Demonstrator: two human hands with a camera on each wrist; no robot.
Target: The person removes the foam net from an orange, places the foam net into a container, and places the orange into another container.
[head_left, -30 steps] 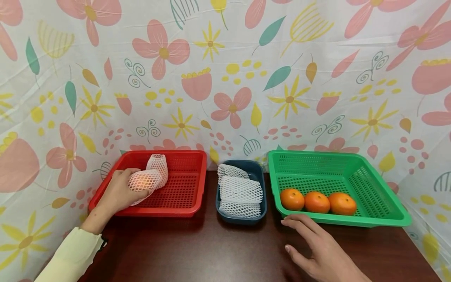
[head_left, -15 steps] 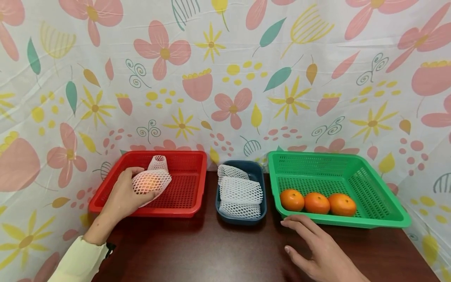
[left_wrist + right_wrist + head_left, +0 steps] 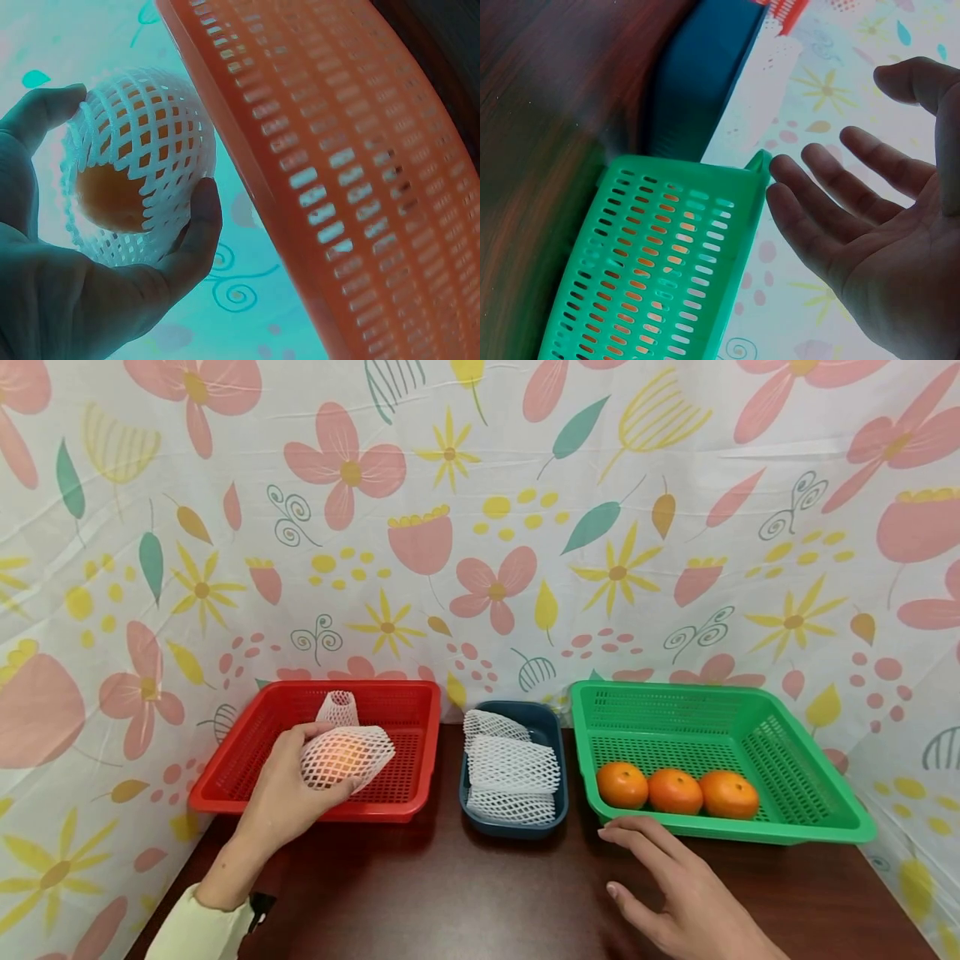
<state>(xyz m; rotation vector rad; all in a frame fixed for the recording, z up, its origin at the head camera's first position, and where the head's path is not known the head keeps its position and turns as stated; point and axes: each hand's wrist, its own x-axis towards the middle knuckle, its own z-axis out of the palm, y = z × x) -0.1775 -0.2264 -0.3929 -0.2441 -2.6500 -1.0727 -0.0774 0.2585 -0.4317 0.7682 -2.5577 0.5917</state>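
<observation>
My left hand [image 3: 279,793] grips an orange [image 3: 112,199] wrapped in a white foam net sleeve [image 3: 347,758], over the front part of the red basket [image 3: 386,810]. Thumb and fingers curl round its sides in the left wrist view, where bare peel shows through the sleeve's open end. Behind it in the basket stands another white foam net [image 3: 339,706], partly hidden by the held fruit. My right hand [image 3: 678,885] hovers with relaxed, spread fingers at the near edge of the green basket [image 3: 810,833], holding nothing.
Three bare oranges [image 3: 675,791] line the near side of the green basket. Between the baskets sits a dark blue tray [image 3: 513,829] with several flat white foam nets [image 3: 513,764]. All stand on a dark wooden table [image 3: 450,893] before a flowered cloth [image 3: 495,485].
My left hand has lifted the netted orange and moved it right and toward me, away from the other netted piece in the red basket. My right hand stays in place.
</observation>
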